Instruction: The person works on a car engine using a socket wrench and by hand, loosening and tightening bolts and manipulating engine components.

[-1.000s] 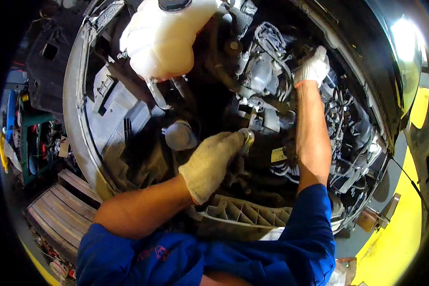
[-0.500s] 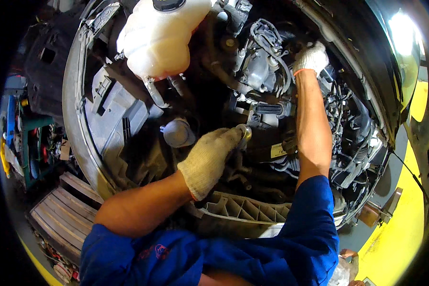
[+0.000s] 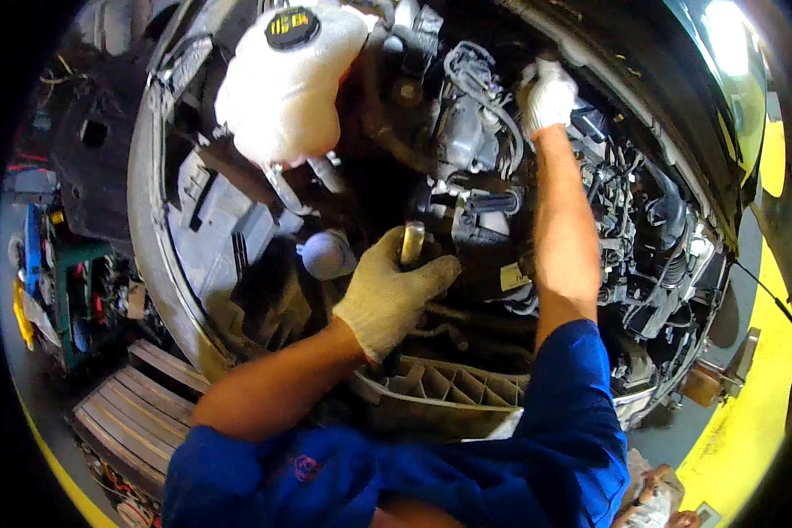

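Metal cylinder (image 3: pixel 412 244), shiny, pokes up between thumb and fingers of the gloved left hand (image 3: pixel 392 297), which grasps it, rightward of the white tank (image 3: pixel 282 97) and nearer the person. Pale blue cap (image 3: pixel 326 255) sits just nearer than the tank. Farther off, well right of the tank, the gloved right hand (image 3: pixel 550 95) has curled fingers; what they grip, I cannot tell.

Yellow markings (image 3: pixel 290 29) stood on the black cap (image 3: pixel 277 40) of the white tank (image 3: pixel 282 106), too small to read clearly. A pale yellow label (image 3: pixel 513 278) with dark, illegible print lay among the engine parts (image 3: pixel 471 141), and a small reddish emblem (image 3: pixel 305 467) marked the blue shirt (image 3: pixel 264 475).
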A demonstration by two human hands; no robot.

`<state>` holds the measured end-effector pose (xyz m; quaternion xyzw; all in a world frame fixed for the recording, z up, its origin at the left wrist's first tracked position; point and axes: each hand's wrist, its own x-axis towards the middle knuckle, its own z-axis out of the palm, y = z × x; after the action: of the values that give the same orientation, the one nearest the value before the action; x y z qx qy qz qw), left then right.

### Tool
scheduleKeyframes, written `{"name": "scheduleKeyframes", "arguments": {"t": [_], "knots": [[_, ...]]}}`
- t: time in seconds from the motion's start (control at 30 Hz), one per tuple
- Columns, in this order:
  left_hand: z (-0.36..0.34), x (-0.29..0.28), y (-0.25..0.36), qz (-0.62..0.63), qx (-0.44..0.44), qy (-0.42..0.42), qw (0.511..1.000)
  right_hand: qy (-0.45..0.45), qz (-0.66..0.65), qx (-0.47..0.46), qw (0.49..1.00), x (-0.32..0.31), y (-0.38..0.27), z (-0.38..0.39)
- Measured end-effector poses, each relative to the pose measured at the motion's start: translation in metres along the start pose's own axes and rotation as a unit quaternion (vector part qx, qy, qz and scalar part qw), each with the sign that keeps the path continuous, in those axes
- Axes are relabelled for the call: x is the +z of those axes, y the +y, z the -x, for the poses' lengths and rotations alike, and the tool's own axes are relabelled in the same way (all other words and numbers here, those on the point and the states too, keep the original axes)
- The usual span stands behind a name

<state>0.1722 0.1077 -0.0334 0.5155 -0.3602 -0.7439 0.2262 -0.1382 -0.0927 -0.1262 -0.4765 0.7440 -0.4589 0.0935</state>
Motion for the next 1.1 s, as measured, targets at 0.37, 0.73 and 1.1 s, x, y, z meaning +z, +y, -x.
{"name": "scheduleKeyframes", "arguments": {"t": [0.37,0.73,1.1], "knots": [[-0.09,0.078,-0.02,-0.123,0.102,0.05,0.986,0.16,-0.26,0.157,0.939,0.009,-0.021,0.021],[-0.147,0.038,0.044,0.043,0.036,0.099,0.993,-0.291,-0.42,0.192,0.838,-0.033,0.005,-0.008],[-0.076,0.019,0.039,-0.019,0.047,0.072,0.996,-0.239,-0.385,0.176,0.874,-0.039,-0.012,0.003]]}}
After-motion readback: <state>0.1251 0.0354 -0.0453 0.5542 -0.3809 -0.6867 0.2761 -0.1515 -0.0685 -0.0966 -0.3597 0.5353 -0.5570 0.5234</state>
